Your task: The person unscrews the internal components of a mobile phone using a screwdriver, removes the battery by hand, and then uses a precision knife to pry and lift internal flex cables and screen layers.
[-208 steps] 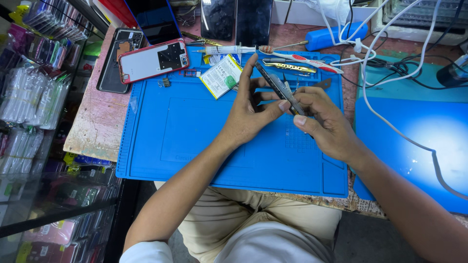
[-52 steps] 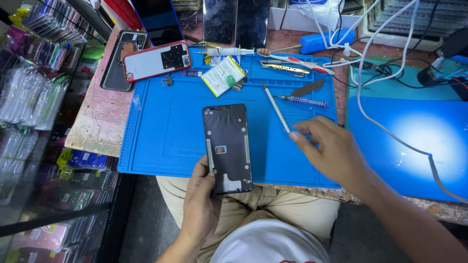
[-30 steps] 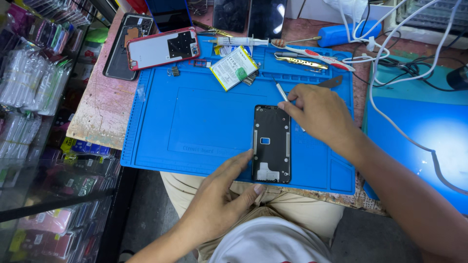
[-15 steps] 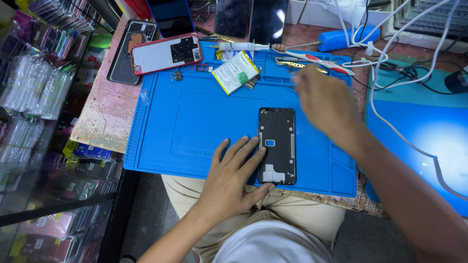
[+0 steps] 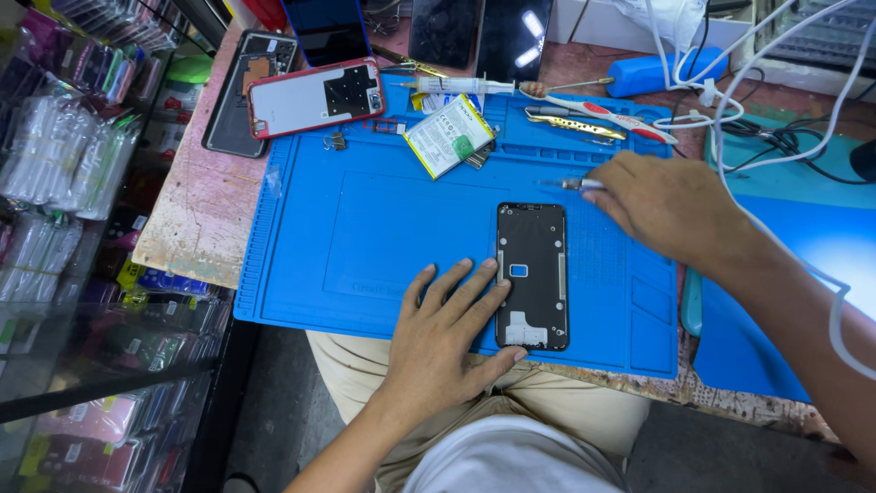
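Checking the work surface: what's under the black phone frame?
The black phone frame lies flat on the blue silicone mat. The left hand touches its left edge. The mat surface directly beneath the frame is covered.

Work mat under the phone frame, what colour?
Blue. The mat shows best in the head view, with the black phone frame lying on it beside the left hand.

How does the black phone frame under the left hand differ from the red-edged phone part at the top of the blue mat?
The black phone frame is dark all over; the red-edged phone part is pale inside with a red rim. The black frame lies lengthwise toward the person, near the mat's front edge; the red-edged part lies crosswise at the far left corner. The left hand touches the black frame; nothing touches the red-edged part. Both lie flat, opened up, on the blue mat.
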